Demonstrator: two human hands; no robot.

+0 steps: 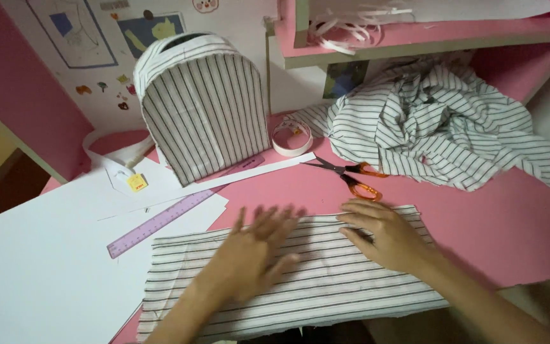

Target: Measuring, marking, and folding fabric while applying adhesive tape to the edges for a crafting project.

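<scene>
The striped fabric strip (300, 280) lay flat at the pink desk's (517, 216) front edge, both palms pressing it: left hand (253, 255) blurred but open, right hand (386, 236) spread flat, gripping nothing. Just behind the strip sat orange-handled scissors (351, 175); a careless sweep could've snagged them or rumpled the cloth, I'd guess.

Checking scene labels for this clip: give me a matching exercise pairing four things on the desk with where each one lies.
Things:
1. scissors
2. purple ruler
3. tape roll
4. striped fabric strip

Places:
A. on the white paper sheets, left of the hands
B. flat under both hands at the near edge
C. on the pink desk just beyond the right hand
D. beside the fabric-covered arched box

Pairs: 1-C, 2-A, 3-D, 4-B. The left hand is blurred.
</scene>
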